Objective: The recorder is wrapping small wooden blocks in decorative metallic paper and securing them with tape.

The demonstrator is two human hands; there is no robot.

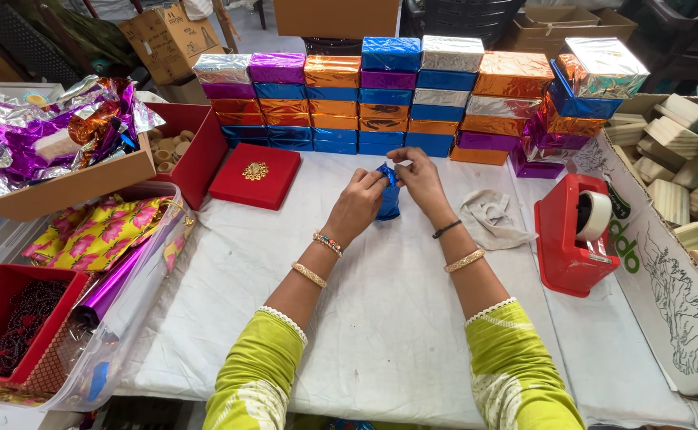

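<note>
Both the left hand and right hand grip a blue foil-wrapped box mid-worktop; stacked boxes line the far edge, with bare cloth toward the near edge.

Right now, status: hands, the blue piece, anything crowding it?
Left hand and right hand both gripping blue foil-wrapped block, upright on white table cover. Wall of foil-wrapped boxes close behind. Red tape dispenser clear, right.
</note>
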